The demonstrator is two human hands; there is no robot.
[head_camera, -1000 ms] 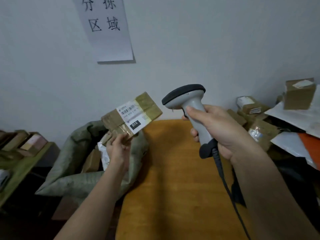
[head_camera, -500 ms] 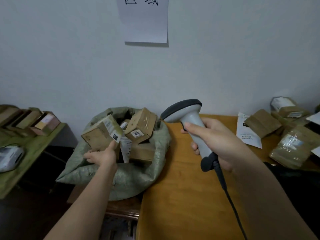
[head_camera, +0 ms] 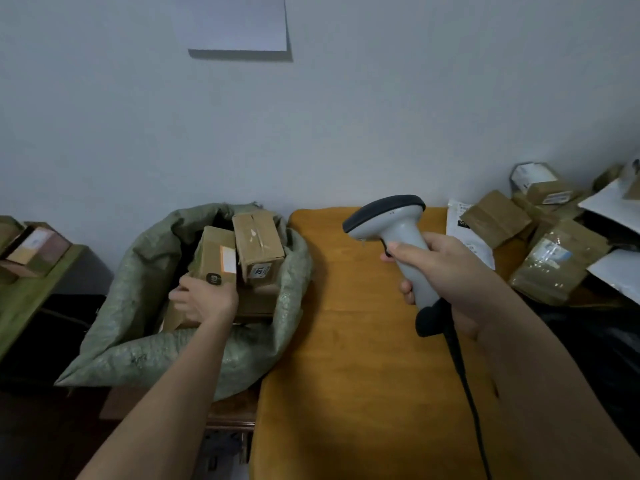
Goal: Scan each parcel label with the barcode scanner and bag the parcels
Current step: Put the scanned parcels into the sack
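Down at the left of the scene, beside the table, a green woven plastic sack (head_camera: 145, 299) sits with its mouth rolled open, and the left hand (head_camera: 204, 299) reaches into it, fingers curled round the near end of a brown cardboard parcel with a white label and a small dark logo sticker (head_camera: 214, 258). That parcel stands tilted inside the sack, leaning against a second taped brown cardboard box with a numbered label (head_camera: 258, 247) just to its right; the two touch along their sides. More cardboard lies under them, though the shadow in the sack makes it hard to tell how many pieces.

To the right, above the orange-brown wooden table (head_camera: 346, 358), the right hand (head_camera: 446, 275) grips the handle of a grey handheld barcode scanner with a dark head (head_camera: 391, 220). Its fingers wrap the grip, the thumb lies along the near side, and the head points left toward the sack. A black cable (head_camera: 464, 375) runs from the base of the handle down toward the near edge.

At the far right of the table lies a heap of taped brown parcels and white mailer bags (head_camera: 554, 251). On the far left, a green shelf (head_camera: 31, 292) carries a few small boxes (head_camera: 34, 247). A white paper sheet (head_camera: 235, 26) hangs on the pale wall.
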